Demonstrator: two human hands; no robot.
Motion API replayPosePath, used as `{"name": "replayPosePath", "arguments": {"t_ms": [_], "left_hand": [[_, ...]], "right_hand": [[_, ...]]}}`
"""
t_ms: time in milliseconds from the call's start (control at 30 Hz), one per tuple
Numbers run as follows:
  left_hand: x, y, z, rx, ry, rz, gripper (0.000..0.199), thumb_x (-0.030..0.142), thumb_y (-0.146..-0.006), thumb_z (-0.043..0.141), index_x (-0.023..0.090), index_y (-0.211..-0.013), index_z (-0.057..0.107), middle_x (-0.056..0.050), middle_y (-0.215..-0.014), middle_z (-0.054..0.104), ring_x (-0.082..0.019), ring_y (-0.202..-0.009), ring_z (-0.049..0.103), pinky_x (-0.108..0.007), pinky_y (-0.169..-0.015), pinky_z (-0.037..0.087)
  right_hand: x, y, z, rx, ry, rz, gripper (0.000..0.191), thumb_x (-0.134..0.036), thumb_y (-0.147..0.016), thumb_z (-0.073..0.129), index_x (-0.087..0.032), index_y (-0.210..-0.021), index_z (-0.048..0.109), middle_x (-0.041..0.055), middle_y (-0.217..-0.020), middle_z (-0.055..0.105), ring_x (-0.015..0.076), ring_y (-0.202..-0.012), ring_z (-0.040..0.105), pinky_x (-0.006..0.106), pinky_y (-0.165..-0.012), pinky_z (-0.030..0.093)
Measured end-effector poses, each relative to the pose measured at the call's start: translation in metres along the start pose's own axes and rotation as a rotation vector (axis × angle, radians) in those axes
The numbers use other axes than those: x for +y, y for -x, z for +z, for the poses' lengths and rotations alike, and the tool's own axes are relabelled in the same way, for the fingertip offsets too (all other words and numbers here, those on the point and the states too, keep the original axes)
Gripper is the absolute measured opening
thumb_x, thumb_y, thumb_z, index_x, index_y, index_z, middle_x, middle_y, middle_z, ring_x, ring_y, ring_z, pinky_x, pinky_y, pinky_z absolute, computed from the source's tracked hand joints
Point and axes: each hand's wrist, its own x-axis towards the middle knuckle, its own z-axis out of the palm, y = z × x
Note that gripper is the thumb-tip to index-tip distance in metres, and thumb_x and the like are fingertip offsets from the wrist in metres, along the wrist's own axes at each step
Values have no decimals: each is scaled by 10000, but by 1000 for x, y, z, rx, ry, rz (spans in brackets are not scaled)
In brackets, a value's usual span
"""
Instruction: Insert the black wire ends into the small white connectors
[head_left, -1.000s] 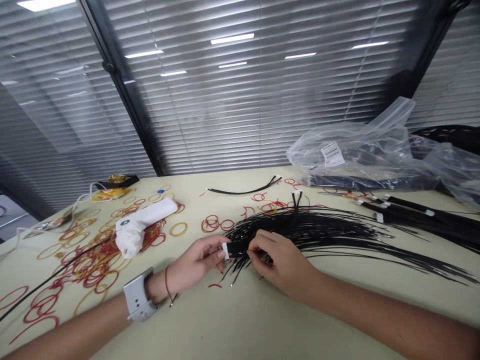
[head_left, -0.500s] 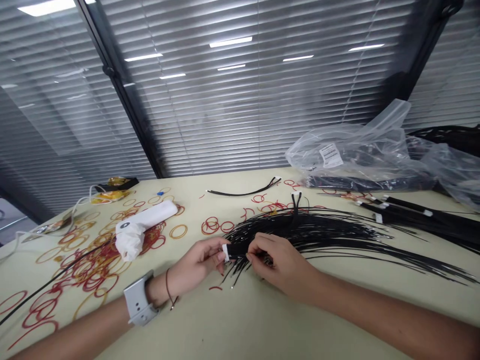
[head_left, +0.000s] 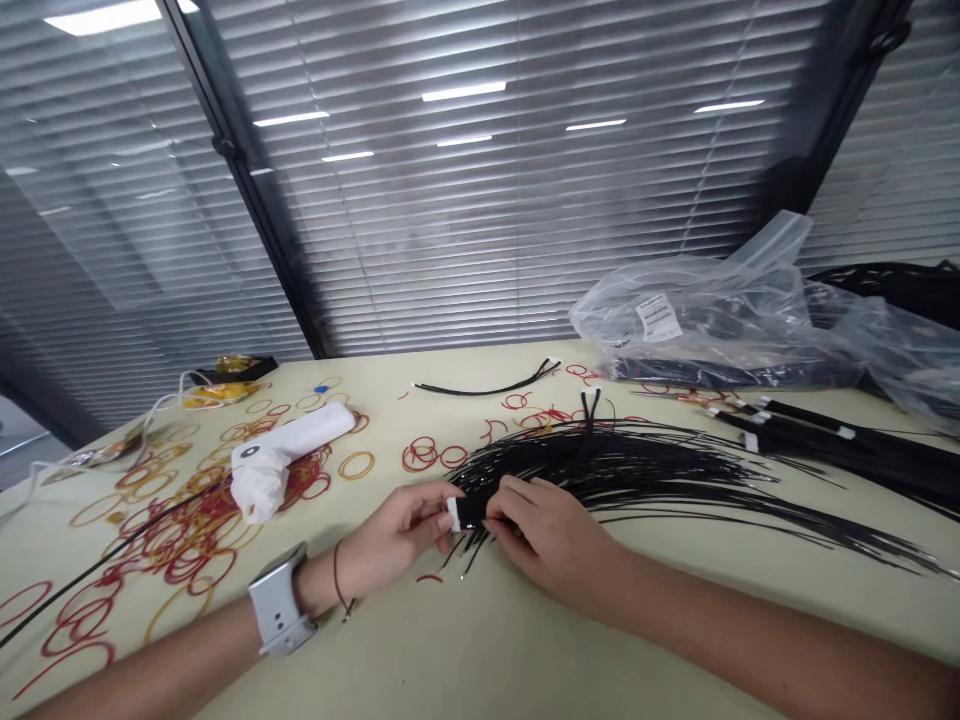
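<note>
Between my hands is a black cable bundle (head_left: pixel 472 512) with a white connector (head_left: pixel 454 513) at its left end. My left hand (head_left: pixel 401 535) is closed, thumb and fingers pinching that white end. With curled fingers, my right hand (head_left: pixel 551 535) grips the black cables just to the right of the connector; its fingertips partly hide them. A wide fan of thin black wires (head_left: pixel 667 460) spreads behind and to the right of my hands. On top of the fan stands a forked black cable (head_left: pixel 591 405) with a white tip.
Red and yellow rubber bands (head_left: pixel 180 540) lie scattered at the left, around a white handheld device (head_left: pixel 292 440). A single black cable (head_left: pixel 487 388) lies at the back. Clear plastic bags (head_left: pixel 690 310) and more black cable bundles (head_left: pixel 862 450) are at the right.
My right hand has shifted slightly left along the cables, closer to the white connector. My left hand keeps its pinch. The view has tilted a little.
</note>
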Motion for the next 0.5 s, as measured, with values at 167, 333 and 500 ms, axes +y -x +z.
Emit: {"name": "replayPosePath", "arguments": {"t_ms": [167,333,500], "left_hand": [[-1,0,1,-2,-54,-10,141,233,-801,441,128,-861,514,25,-619,465,-78,-568,452,-190,-543,344],[1,1,4,16,-51,-10,125,223,-791,444,126,-843,503,23,-620,458,-79,-554,450,-191,-528,348],[2,3,5,21,-58,-11,132,235,-784,456,128,-841,510,22,-616,455,-84,-552,458,-192,-515,349]], "right_hand": [[0,0,2,-7,29,-33,139,-166,-834,368,-151,-761,486,20,-720,495,113,-628,423,240,-582,307],[0,0,2,-15,22,-36,137,-177,-842,357,-157,-769,471,12,-725,492,113,-622,418,242,-579,303],[1,0,2,-34,17,-41,147,-184,-844,350,-155,-767,472,14,-725,492,110,-613,418,241,-566,301]]}}
